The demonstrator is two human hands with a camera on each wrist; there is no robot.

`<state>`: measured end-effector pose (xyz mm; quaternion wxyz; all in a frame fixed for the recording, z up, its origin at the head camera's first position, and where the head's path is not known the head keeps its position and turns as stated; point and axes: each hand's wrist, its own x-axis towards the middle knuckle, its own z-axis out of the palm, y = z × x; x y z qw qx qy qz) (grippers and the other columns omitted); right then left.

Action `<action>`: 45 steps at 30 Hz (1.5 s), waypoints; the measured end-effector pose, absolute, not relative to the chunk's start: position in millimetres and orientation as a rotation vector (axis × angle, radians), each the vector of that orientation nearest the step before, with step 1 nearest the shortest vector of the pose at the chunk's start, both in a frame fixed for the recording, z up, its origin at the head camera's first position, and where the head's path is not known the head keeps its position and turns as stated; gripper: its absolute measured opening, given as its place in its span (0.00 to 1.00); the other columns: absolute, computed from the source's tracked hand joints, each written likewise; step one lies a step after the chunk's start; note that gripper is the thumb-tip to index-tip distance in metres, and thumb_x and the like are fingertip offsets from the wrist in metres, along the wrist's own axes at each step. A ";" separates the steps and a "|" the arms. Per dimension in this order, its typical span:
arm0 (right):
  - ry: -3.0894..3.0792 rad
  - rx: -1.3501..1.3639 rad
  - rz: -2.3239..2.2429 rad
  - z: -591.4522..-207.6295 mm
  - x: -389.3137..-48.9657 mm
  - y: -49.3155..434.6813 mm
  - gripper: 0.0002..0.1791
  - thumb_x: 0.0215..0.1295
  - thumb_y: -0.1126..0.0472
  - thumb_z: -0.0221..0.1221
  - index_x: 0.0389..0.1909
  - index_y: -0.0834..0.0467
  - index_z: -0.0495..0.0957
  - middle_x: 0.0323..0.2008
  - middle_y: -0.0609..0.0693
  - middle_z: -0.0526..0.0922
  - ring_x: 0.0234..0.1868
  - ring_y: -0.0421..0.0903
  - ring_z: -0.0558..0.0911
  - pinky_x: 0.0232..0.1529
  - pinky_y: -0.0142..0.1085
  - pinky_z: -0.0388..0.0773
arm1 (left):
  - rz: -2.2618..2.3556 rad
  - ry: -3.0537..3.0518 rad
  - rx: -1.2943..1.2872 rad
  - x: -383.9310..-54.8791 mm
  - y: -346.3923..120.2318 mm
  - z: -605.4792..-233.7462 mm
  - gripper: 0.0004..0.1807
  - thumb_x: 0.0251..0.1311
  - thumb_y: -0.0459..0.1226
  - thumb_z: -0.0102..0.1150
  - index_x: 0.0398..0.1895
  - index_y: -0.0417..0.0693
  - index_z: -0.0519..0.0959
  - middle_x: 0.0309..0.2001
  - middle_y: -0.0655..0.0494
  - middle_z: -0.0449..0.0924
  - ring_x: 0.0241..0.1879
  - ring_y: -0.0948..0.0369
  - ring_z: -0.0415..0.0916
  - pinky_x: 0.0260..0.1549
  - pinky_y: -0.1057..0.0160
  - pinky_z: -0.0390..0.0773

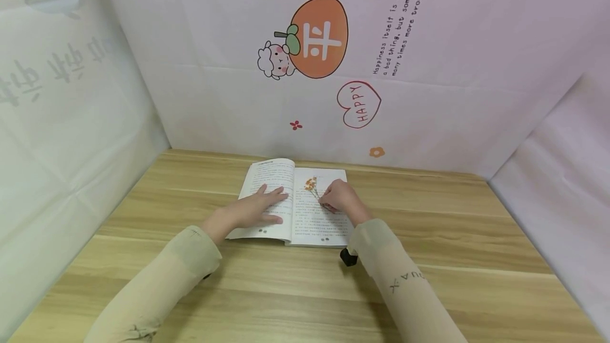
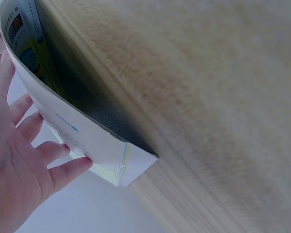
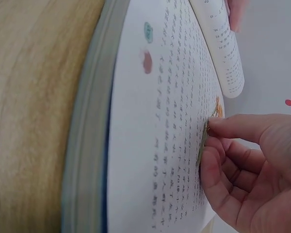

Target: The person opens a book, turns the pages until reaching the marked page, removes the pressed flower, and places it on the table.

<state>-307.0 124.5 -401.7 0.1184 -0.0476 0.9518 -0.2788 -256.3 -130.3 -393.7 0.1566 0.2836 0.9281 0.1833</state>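
An open book [image 1: 320, 229] with printed pages lies at the back of the table. My left hand [image 1: 252, 209] rests on its left page, fingers spread. In the left wrist view those fingers [image 2: 68, 174] reach along the curved left half of the book, which arches above the table. My right hand [image 1: 340, 196] is over the right page. Between thumb and fingers it pinches the thin green stem [image 3: 202, 148] of a small flower sprig with orange blossoms [image 1: 311, 183]. The blossoms point up and left, close over the page; fingers hide part of the stem.
The wood-grain table [image 1: 286, 290] extends around the book on both sides and in front. A printed white-pink backdrop [image 1: 229, 105] rises right behind the book, with more sheets at left and right. A black object [image 1: 349, 257] shows under the right cuff.
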 end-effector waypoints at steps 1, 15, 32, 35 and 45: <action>2.785 -0.138 -0.819 -401.7 -307.0 124.6 0.17 0.55 0.61 0.63 0.09 0.61 0.75 0.08 0.48 0.71 0.12 0.40 0.67 0.29 0.34 0.69 | 0.520 2.657 0.806 -256.6 -130.3 -394.0 0.40 0.60 0.57 0.51 0.73 0.58 0.51 0.73 0.60 0.40 0.70 0.48 0.29 0.63 0.44 0.47; 2.779 -0.146 -0.887 -402.6 -307.3 127.1 0.18 0.53 0.63 0.61 0.06 0.61 0.73 0.07 0.48 0.70 0.11 0.40 0.64 0.23 0.32 0.65 | 0.444 2.738 0.938 -254.6 -133.4 -402.0 0.36 0.61 0.62 0.43 0.72 0.66 0.53 0.73 0.59 0.38 0.70 0.47 0.29 0.62 0.41 0.48; 2.795 -0.124 -0.735 -393.4 -306.8 122.6 0.13 0.53 0.62 0.61 0.12 0.60 0.78 0.13 0.48 0.76 0.16 0.41 0.69 0.21 0.32 0.66 | 0.327 2.764 1.032 -253.6 -128.8 -400.5 0.35 0.62 0.62 0.41 0.71 0.63 0.55 0.73 0.60 0.40 0.70 0.47 0.31 0.62 0.40 0.48; 2.788 -0.094 -0.748 -395.2 -306.2 122.4 0.15 0.53 0.61 0.61 0.10 0.60 0.75 0.11 0.47 0.73 0.15 0.41 0.67 0.20 0.32 0.65 | 0.339 2.756 1.023 -253.3 -128.7 -399.9 0.36 0.62 0.62 0.42 0.71 0.63 0.55 0.73 0.60 0.41 0.70 0.47 0.31 0.62 0.40 0.48; 2.842 -0.096 -0.807 -399.1 -303.8 123.7 0.11 0.54 0.60 0.64 0.16 0.59 0.80 0.19 0.47 0.79 0.22 0.43 0.72 0.25 0.33 0.68 | 0.380 2.721 0.960 -254.6 -128.6 -400.8 0.37 0.61 0.62 0.45 0.72 0.65 0.54 0.73 0.63 0.39 0.71 0.49 0.29 0.63 0.41 0.46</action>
